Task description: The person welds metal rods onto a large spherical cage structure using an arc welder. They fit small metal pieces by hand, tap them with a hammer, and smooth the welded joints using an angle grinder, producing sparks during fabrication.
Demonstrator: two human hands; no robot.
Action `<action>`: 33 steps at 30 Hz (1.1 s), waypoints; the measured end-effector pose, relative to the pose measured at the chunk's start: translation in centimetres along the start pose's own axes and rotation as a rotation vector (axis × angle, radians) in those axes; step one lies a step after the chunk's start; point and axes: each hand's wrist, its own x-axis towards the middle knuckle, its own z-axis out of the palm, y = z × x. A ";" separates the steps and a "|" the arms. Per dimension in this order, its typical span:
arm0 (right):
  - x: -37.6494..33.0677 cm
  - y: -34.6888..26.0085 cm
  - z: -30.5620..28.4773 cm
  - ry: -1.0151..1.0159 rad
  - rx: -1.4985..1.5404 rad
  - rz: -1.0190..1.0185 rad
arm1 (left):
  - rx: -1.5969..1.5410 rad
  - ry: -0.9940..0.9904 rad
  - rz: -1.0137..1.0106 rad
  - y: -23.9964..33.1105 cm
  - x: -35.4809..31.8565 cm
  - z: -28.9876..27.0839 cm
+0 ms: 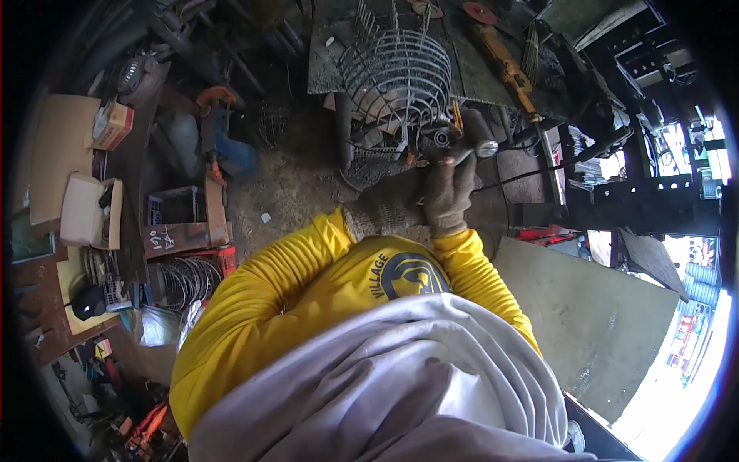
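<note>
Head view: near the domed grey wire cage [396, 69], on its near right, our brown-gloved right hand [449, 196] closes around a dark, silver-ended tool [483, 146]; our brown-gloved left hand [400, 194] lies alongside, its grip hidden, so we cannot tell; we judge this as positioning; next calls for steady aim.

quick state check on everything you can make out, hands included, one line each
left hand: gloved, fingers hidden, grip unclear
right hand: gloved, fingers bent, grip unclear
metal-ended tool: beside the right hand, partly hidden
wire frame: bare, gaps between its bars
orange tool: lying unheld
cardboard box: open
grey crate: open-topped
white cloth: draped, creased
yellow sleeves: pulled down, wrinkled
</note>
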 end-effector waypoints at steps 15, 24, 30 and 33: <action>-3.0 -2.0 5.0 -0.434 -0.108 0.660 | 0.176 0.238 -0.502 -11.2 3.5 -26.2; -2.4 -4.8 8.2 -0.297 -0.220 0.835 | 0.638 0.031 -0.515 -24.4 18.5 -32.6; -3.5 -3.3 7.8 -0.235 -0.272 0.818 | 0.912 -0.084 -0.429 -25.6 23.4 -31.9; -3.2 -3.1 8.2 -0.219 -0.290 0.832 | 0.841 -0.112 -0.472 -27.4 25.4 -32.0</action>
